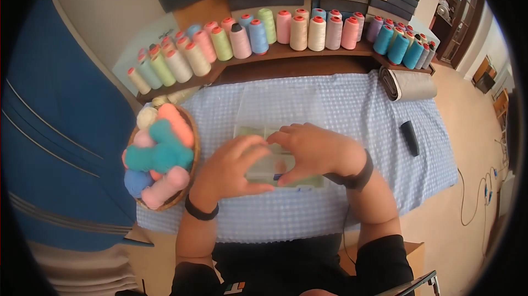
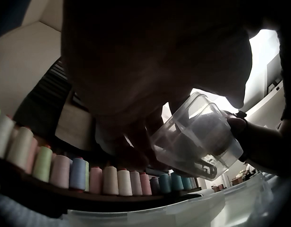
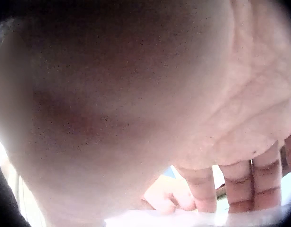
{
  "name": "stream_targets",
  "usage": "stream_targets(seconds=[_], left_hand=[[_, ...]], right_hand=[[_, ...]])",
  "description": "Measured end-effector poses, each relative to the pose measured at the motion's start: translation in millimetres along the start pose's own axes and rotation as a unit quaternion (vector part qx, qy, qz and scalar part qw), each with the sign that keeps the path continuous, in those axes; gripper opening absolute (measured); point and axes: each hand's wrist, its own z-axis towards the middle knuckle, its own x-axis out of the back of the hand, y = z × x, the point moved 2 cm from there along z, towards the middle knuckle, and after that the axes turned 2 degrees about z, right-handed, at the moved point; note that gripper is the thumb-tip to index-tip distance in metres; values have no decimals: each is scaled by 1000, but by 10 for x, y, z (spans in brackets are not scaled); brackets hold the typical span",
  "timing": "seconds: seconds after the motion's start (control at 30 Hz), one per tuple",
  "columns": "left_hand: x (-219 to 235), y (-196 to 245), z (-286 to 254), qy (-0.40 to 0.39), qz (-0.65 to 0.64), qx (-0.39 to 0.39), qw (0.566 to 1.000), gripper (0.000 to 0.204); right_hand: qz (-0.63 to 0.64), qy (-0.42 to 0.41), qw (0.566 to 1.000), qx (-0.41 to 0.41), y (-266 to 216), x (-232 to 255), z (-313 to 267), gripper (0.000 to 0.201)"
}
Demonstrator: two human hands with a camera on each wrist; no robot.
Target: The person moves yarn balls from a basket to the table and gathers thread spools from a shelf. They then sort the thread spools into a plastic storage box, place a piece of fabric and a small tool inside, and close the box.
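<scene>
A small clear plastic box (image 2: 197, 137) with something blurred inside is held between both hands, tilted in the left wrist view. My left hand (image 1: 223, 169) grips it from one side, fingers curved. From the other side my right hand (image 1: 319, 150) holds it, thumb and fingers bent round. Below them lies a larger clear case (image 1: 278, 103), its lid raised at the back and green pieces showing within. The right wrist view is mostly filled by the palm (image 3: 136, 109), which hides the box there.
A basket (image 1: 196, 155) of yarn stands at left on the checked cloth (image 1: 242, 222). Thread cones (image 1: 258, 36) line the shelf behind. A grey fabric roll (image 1: 412, 85) lies at back right, with a black object (image 1: 410, 138) in front of it.
</scene>
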Motion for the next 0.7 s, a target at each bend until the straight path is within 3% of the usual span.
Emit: stream_targets(seconds=[0.1, 0.27, 0.5, 0.6, 0.7], left_hand=[[-83, -21, -35, -54, -11, 56, 997, 61], [-107, 35, -47, -137, 6, 110, 984, 62], [-179, 26, -44, -123, 19, 95, 988, 61], [-255, 46, -14, -121, 19, 86, 989, 60], [-305, 90, 14, -126, 26, 86, 988, 59]], right_hand=[[-31, -16, 999, -31, -27, -111, 30, 68], [-81, -27, 996, -16, -42, -236, 61, 64], [-126, -20, 991, -28, -40, -306, 50, 60], [-160, 98, 982, -3, 19, -246, 21, 56], [-134, 150, 979, 14, 43, 13, -75, 51]])
